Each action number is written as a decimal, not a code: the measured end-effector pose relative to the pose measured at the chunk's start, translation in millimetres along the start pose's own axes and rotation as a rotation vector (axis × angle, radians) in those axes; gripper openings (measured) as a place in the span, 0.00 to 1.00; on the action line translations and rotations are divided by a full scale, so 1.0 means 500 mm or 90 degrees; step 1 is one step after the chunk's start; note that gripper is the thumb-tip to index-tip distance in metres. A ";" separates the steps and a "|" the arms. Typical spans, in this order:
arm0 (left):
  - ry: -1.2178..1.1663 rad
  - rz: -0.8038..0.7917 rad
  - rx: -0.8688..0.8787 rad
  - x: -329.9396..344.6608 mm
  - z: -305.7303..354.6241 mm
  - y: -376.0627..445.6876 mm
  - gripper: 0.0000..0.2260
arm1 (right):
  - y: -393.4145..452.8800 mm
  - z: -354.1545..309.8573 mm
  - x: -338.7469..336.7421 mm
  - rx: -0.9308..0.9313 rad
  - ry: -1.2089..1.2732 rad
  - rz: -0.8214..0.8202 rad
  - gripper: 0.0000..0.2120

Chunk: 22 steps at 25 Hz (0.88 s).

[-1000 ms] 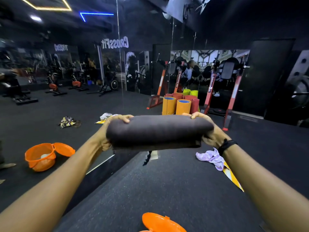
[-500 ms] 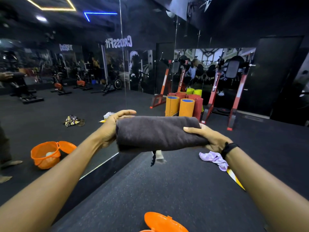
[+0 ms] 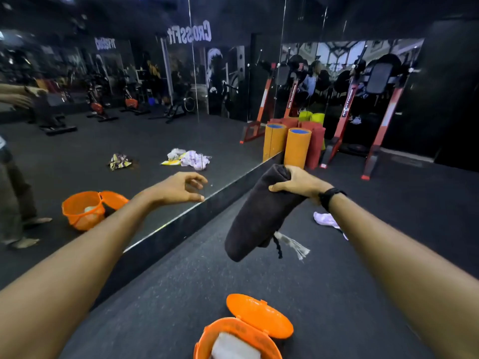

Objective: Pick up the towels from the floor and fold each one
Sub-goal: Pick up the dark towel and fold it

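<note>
Basket: an orange basket [image 3: 234, 332] sits nearest, lid flipped back, a pale folded cloth [image 3: 233, 347] inside.
Right hand: the right hand [image 3: 298, 183] grips the top end of the folded dark towel [image 3: 259, 216], which hangs tilted above the floor (a tag dangles from its lower end).
Left hand: the left hand [image 3: 178, 189] holds nothing, fingers loosely curled.
Floor: a lilac towel [image 3: 325, 219] lies crumpled just beyond the right forearm.
Mirror: upright foam rollers [image 3: 296, 146] stand beside it.

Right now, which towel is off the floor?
The dark brown towel, gripped by the right hand. The lilac towel lies crumpled on the floor.
</note>
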<state>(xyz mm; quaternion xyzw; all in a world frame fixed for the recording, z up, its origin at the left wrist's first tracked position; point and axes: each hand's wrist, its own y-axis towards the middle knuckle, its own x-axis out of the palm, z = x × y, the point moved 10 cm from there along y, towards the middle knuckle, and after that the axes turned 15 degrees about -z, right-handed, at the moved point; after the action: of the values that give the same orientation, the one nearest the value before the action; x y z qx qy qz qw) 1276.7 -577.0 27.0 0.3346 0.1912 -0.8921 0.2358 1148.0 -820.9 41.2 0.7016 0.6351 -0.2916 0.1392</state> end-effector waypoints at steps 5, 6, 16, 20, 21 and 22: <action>0.090 0.030 -0.051 0.120 -0.091 0.023 0.23 | 0.035 0.139 0.072 0.135 -0.165 0.012 0.19; 0.087 0.017 -0.059 0.151 -0.125 0.032 0.23 | 0.040 0.181 0.096 0.161 -0.152 -0.002 0.19; 0.029 -0.229 -0.155 0.411 -0.505 0.186 0.25 | 0.044 0.631 0.354 0.483 -0.063 -0.059 0.20; -0.009 -0.314 -0.177 0.523 -0.651 0.251 0.25 | 0.026 0.796 0.474 0.594 -0.043 -0.047 0.26; -0.011 -0.341 -0.186 0.561 -0.688 0.265 0.26 | 0.025 0.836 0.515 0.616 -0.043 -0.047 0.27; -0.005 -0.370 -0.188 0.604 -0.725 0.277 0.27 | 0.027 0.873 0.561 0.637 -0.040 -0.053 0.28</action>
<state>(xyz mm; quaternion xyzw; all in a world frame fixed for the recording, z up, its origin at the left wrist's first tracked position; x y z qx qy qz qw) 1335.9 -597.6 -460.9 0.2251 0.4053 -0.8859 0.0179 1066.2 -842.9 -470.9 0.6472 0.4406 -0.5868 -0.2065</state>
